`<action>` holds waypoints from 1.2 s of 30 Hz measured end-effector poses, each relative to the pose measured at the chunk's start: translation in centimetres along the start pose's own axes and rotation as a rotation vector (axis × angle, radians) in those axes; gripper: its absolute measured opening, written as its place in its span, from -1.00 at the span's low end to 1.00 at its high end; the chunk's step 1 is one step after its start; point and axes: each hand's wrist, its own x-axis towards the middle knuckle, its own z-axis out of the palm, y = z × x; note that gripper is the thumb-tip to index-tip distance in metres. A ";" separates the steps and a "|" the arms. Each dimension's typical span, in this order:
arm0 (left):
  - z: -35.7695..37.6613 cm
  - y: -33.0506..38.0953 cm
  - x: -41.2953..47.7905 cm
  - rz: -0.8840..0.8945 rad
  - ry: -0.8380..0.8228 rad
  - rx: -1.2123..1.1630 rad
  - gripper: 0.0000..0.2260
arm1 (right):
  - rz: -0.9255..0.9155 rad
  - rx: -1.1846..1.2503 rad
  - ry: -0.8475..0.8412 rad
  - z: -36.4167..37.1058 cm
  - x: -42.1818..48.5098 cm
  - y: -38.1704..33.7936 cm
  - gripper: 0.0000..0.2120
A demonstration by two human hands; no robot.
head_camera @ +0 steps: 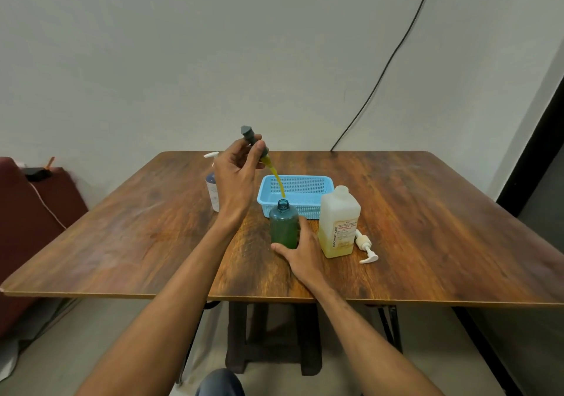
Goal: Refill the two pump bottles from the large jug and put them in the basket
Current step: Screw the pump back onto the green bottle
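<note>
A green pump bottle (283, 224) stands open-necked at the table's middle, with my right hand (302, 250) wrapped around its base. My left hand (236, 175) holds its dark pump head (252, 139) raised above the bottle; the yellow-coated dip tube (277, 181) curves down toward the neck, its tip just above the opening. The large translucent jug (338, 223) of yellow liquid stands uncapped right of the bottle. The blue basket (308, 192) sits behind them, empty. A second white pump bottle (213, 192) is partly hidden behind my left hand.
A white pump head (364, 247) lies on the wooden table (427, 227) beside the jug. A black cable runs down the wall to the table's back edge. A dark red seat stands at the far left.
</note>
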 end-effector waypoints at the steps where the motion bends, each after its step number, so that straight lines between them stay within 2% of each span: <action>1: 0.2 -0.2 0.0 -0.001 0.001 0.008 -0.82 | -0.001 0.000 0.001 0.0 0.0 0.1 -0.14; 5: 0.5 -1.6 -0.4 -0.041 -0.013 0.056 -0.80 | -0.011 0.004 0.005 0.1 0.1 0.2 -0.15; 9: 0.5 -3.4 -1.3 -0.078 -0.057 0.137 -0.95 | -0.020 0.017 0.007 0.0 0.2 0.3 -0.15; 12: 0.5 -4.7 -2.1 -0.117 -0.100 0.172 -0.97 | -0.014 0.031 0.005 0.1 0.3 0.3 -0.16; 20: 0.8 -6.4 -3.7 -0.223 -0.163 0.251 -0.58 | -0.003 0.037 -0.007 0.1 0.3 0.5 -0.17; 22: 0.7 -6.8 -4.0 -0.234 -0.166 0.272 -0.54 | -0.010 0.036 -0.004 0.1 0.4 0.4 -0.17; 30: 0.5 -8.0 -4.5 -0.177 -0.212 0.367 -0.66 | 0.001 0.042 -0.002 0.2 0.4 0.5 -0.16; 36: 0.0 -7.4 -4.2 -0.258 -0.404 0.305 -0.77 | -0.004 0.059 -0.006 0.2 0.3 0.6 -0.17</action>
